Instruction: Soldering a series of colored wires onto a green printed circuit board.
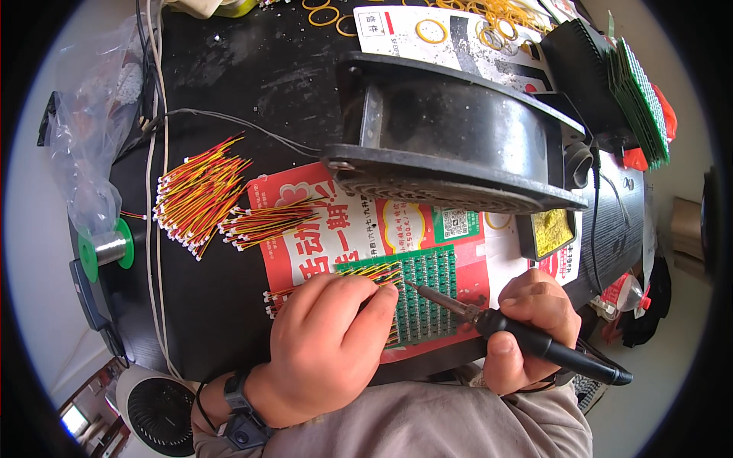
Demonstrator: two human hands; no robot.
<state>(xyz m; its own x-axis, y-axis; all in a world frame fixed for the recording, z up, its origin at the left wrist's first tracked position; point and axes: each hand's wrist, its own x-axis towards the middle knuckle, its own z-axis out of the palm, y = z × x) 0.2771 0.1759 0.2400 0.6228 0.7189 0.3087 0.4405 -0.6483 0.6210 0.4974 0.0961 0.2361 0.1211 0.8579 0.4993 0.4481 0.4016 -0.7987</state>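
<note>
My left hand (328, 343) lies over the left part of a green circuit board (427, 301), its thumb and forefinger pinched together on a wire lead at the rows of solder points. The fingers largely hide that lead. Other red, black and yellow leads with white plugs (271, 304) stick out on the hand's left side. A soldering iron (550, 347) with a black handle is gripped in my right hand (538, 320). Its tip points left and comes down on the board close beside my left fingertips. Red printed paper (305, 191) lies under the board.
Beyond the board stands a black axial fan (458, 130). Wire bundles (202, 195) lie left, near a green solder spool (107, 250) and a plastic bag (92, 145). A black tray (527, 243) holds yellow material; stacked green boards (641, 99) stand far right. Rubber bands (489, 15) lie far back.
</note>
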